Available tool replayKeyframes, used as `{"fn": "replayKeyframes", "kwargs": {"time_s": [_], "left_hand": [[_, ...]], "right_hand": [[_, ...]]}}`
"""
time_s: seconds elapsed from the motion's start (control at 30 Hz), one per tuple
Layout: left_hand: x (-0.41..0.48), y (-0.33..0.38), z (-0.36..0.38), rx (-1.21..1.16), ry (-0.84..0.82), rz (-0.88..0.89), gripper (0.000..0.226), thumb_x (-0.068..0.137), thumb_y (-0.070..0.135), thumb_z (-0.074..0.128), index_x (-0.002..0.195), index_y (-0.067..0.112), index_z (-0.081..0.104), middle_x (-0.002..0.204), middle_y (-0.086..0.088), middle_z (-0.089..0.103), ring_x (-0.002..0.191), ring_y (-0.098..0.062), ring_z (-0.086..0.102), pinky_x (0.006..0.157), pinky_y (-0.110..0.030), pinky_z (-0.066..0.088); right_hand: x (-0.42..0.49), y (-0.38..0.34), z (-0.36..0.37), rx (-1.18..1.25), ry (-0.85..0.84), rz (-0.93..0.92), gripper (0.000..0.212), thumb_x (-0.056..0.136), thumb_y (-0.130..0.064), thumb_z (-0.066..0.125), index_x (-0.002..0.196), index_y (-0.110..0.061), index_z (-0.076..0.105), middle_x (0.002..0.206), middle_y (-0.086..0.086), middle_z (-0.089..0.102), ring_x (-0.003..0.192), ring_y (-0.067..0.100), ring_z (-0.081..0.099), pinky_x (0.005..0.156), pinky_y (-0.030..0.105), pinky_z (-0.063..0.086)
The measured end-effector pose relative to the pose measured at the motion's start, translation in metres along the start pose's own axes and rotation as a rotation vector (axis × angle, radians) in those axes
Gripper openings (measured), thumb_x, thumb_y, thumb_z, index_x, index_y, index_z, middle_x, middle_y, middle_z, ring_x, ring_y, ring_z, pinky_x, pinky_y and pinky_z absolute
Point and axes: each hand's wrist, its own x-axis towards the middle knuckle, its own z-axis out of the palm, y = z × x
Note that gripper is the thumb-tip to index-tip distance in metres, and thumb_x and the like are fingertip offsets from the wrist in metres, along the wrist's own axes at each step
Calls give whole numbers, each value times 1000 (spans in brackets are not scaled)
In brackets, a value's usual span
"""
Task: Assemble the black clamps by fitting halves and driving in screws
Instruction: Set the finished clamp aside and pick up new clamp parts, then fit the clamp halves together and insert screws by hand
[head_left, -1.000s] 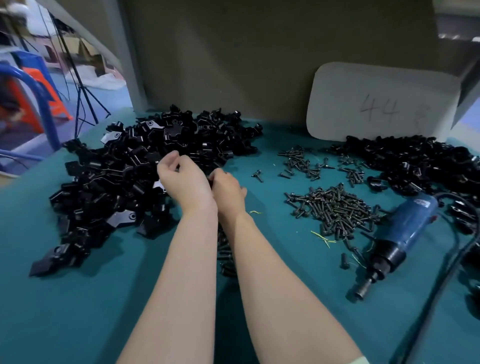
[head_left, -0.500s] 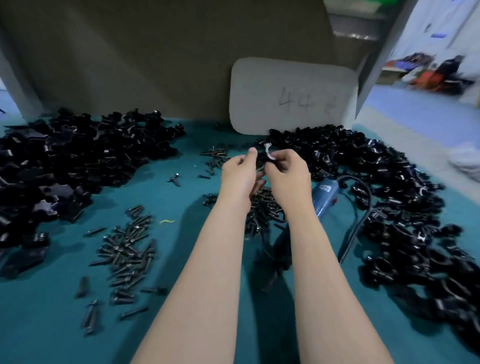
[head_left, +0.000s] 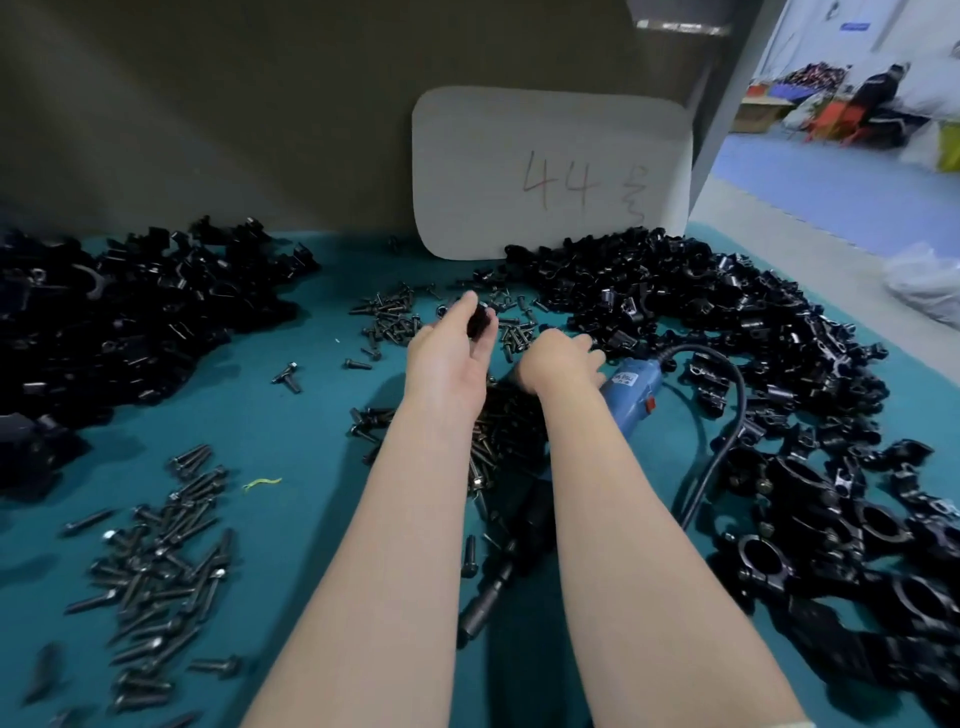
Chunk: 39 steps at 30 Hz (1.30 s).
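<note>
Toward twelve o'clock from the person, above the teal-covered table (head_left: 270, 415), the left hand (head_left: 449, 353) pinches a small rounded black clamp piece (head_left: 480, 321) between thumb and fingertips. It is held clear of the clutter, probably so its screw holes stay reachable. Whether it is one half or two fitted halves cannot be told. Just beside it at one o'clock, the right hand (head_left: 556, 358) reaches forward with fingers stretched and nothing visible in them. It hovers over the rear of the blue corded electric screwdriver (head_left: 631, 397), which lies flat with its black nose toward six o'clock, close enough to pick up. A heap of loose black clamp halves (head_left: 130, 322) fills nine to ten o'clock, and a heap of ring-shaped black clamps (head_left: 727, 338) that look assembled spreads from one to four o'clock. That layout suggests work passing from left to right. Dark metal screws (head_left: 156, 571) lie in scatters at seven o'clock, under the forearms and near twelve, each within a short reach.
</note>
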Motion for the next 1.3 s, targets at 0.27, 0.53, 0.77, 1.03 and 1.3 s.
{"fn": "replayKeyframes", "kwargs": {"time_s": [0.27,0.53,0.77,1.03,1.3], "left_hand": [[-17,12,-19,-42,-24,-19,23,93,-6,53,115,-1,48,104,-22,56,85,-21,64,72,-25,59],[-31,28,-33,-56,26,-21,12,94,11,59,101,1,55,90,-19,63,65,-18,69,55,-22,58],[-13,14,-30,423,246,32,34,91,50,57,86,16,54,64,0,43,50,-9,38,49,-18,37],[-27,17,-40,86,62,29,12,94,6,57,102,-4,56,84,-16,64,70,-16,64,57,-18,56],[-62,22,-67,556,47,360,60,90,-1,56,136,36,45,114,-7,60,94,-16,65,86,-27,53]], "right_hand": [[-9,3,-1,124,58,-60,40,89,-9,54,128,-3,47,133,21,47,116,33,51,90,35,44],[-23,-5,15,111,17,-21,56,94,-15,45,144,-38,34,149,12,29,135,32,22,109,43,22],[-19,-11,18,167,131,-1,33,94,-19,48,125,-8,49,144,15,29,131,34,28,107,44,25],[-45,-7,-4,1022,369,-209,9,96,-20,54,96,-13,49,112,9,52,75,9,60,78,21,47],[-103,-14,13,1106,-27,-289,5,88,-8,64,93,-8,62,95,12,66,86,26,65,81,35,55]]}}
